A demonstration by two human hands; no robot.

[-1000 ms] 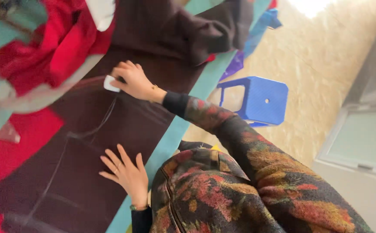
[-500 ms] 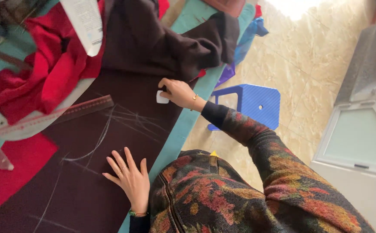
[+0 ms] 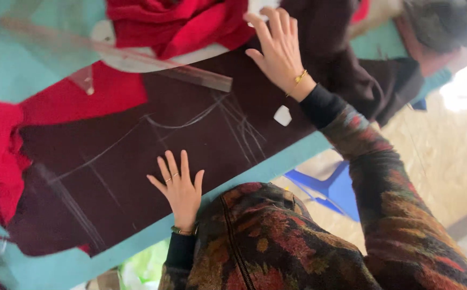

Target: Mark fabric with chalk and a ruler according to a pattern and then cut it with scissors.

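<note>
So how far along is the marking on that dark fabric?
Done: chalk lines, curved and straight, already cross the dark maroon fabric. In hand: both hands are flat, left hand pressing the cloth, right hand reaching up; the white chalk piece lies loose. Left: the fabric shows no cuts yet.

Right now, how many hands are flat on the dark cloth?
2. The left hand lies spread near the table's close edge, and the right hand presses further up the dark cloth, beyond the piece of chalk.
</note>
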